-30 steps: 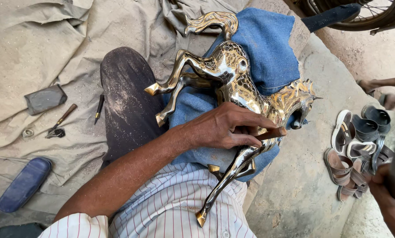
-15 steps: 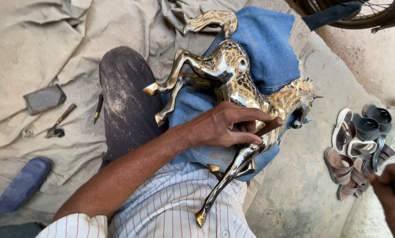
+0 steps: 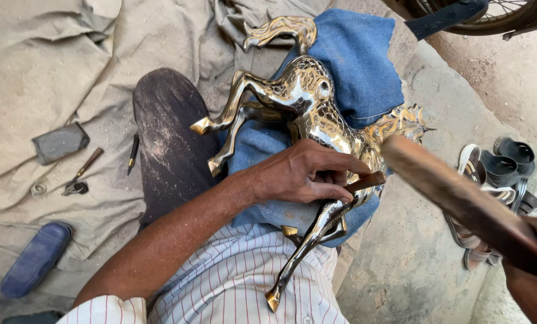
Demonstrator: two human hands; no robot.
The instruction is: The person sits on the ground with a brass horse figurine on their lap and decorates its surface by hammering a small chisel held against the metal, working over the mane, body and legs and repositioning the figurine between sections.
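A shiny brass horse figure (image 3: 304, 111) lies on a blue cloth (image 3: 358, 57) across my lap. My left hand (image 3: 298, 174) rests on the horse's body and pinches a small brown chisel-like tool (image 3: 367, 180) against the metal near the front legs. My right hand (image 3: 535, 270) at the lower right grips a long wooden stick (image 3: 454, 195), blurred, whose far end hangs just above the tool and the horse's head.
A beige cloth (image 3: 70, 60) covers the ground at left, with a grey block (image 3: 59, 143), a small wooden-handled tool (image 3: 82, 174), a pencil-like tool (image 3: 134, 153) and a blue sandal (image 3: 35, 259) on it. Several sandals (image 3: 496, 174) lie at right; a wheel (image 3: 496, 12) shows at top right.
My right hand has come in from the lower right edge with the wooden stick, swinging it toward the tool. The left hand and the horse have stayed put.
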